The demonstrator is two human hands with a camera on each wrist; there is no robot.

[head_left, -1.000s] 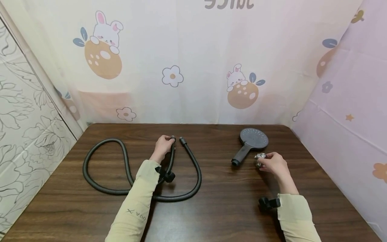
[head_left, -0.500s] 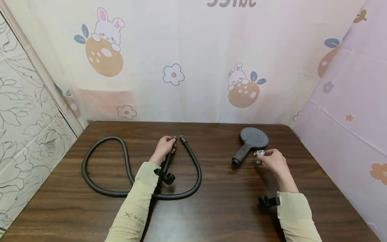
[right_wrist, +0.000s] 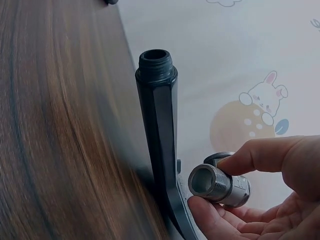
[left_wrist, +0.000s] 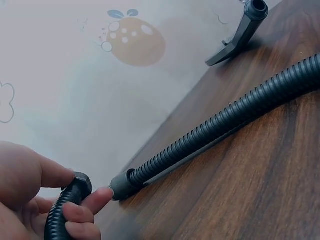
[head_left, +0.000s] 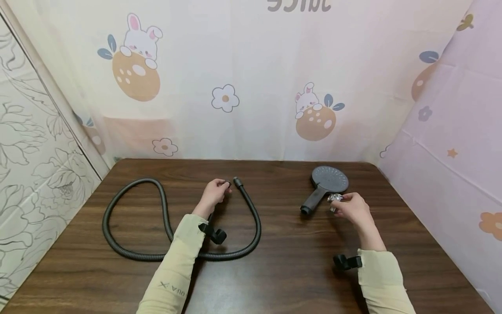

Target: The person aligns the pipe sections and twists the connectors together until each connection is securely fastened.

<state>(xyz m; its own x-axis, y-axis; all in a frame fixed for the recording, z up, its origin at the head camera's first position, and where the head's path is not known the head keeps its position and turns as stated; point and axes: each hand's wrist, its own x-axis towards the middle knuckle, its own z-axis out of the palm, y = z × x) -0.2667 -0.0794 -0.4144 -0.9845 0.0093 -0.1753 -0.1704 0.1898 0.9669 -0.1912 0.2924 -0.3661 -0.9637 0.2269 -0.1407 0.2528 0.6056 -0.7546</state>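
A black ribbed shower hose (head_left: pixel 256 224) lies in loops on the left half of the table. My left hand (head_left: pixel 213 193) grips one end of it, thumb and fingers around the hose just below its dark hex nut (left_wrist: pixel 82 181). Beside those fingertips lies the hose's other end, a smooth collar (left_wrist: pixel 124 186). On the right, my right hand (head_left: pixel 354 208) pinches a silvery metal pipe fitting (right_wrist: pixel 215 182) between thumb and fingers, its threaded open mouth showing. Just behind it rests a dark grey shower head (head_left: pixel 330 179), its threaded handle end (right_wrist: pixel 156 65) pointing toward the front left.
The brown wood-grain table (head_left: pixel 290 270) ends at a printed curtain (head_left: pixel 259 131) at the back. More curtain hangs at the right, and a floral panel (head_left: pixel 35 174) stands at the left. Each wrist bears a black strapped camera (head_left: pixel 347 262).
My left hand has turned the held hose end, which now points more to the right. The right hand has shifted slightly left and up with the fitting. The shower head has stayed put.
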